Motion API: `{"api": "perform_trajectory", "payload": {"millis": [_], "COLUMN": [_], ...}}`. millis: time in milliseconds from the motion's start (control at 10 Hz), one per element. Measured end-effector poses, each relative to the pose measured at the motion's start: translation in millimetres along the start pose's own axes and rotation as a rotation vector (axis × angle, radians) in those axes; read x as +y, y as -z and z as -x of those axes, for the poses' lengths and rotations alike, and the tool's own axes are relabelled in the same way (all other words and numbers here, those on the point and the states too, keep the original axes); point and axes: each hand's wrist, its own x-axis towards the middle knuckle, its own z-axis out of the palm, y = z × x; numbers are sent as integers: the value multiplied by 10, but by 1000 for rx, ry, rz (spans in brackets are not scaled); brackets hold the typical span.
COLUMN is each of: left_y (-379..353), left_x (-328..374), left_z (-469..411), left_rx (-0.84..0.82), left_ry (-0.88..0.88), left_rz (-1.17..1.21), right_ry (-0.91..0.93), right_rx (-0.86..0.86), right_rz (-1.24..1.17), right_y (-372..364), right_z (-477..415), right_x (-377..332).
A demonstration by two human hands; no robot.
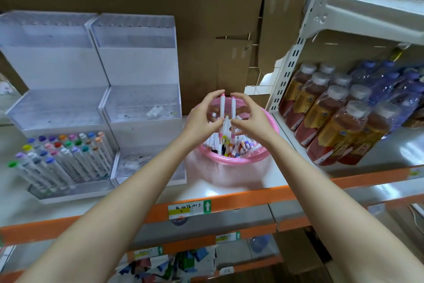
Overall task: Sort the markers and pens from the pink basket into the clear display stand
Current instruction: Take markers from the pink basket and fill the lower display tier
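Above the pink basket on the shelf, two upright white pens are pinched: one by left hand fingers, one by the right hand. Shelf label writing is illegible.

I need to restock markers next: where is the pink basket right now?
In the head view, the pink basket sits mid-shelf, right of the clear display stand and left of the bottled drinks, under both hands.

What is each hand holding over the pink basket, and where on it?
Each holds one white marker upright. The left hand pinches the left marker at its top and bottom ends; the right hand does likewise with the right marker.
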Motion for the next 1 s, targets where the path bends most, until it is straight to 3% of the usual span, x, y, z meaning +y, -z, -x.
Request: {"api": "perform_trajectory", "payload": {"millis": [400,800,1000], "left_y": [703,1879,2248], "left_x": [271,25,-26], "left_z": [536,1380,1645], "left_rx": [104,243,288], "left_ry": [-147,-105,-46], "left_rz": [-91,-226,-228], "right_ry": [143,222,242], "right_rx": [58,-39,1], "right_rz": [-124,-37,-71], "right_y": [-492,-1560,-1990], "right_z": [391,705,815], "right_x": [-759,-1303,-1539]}}
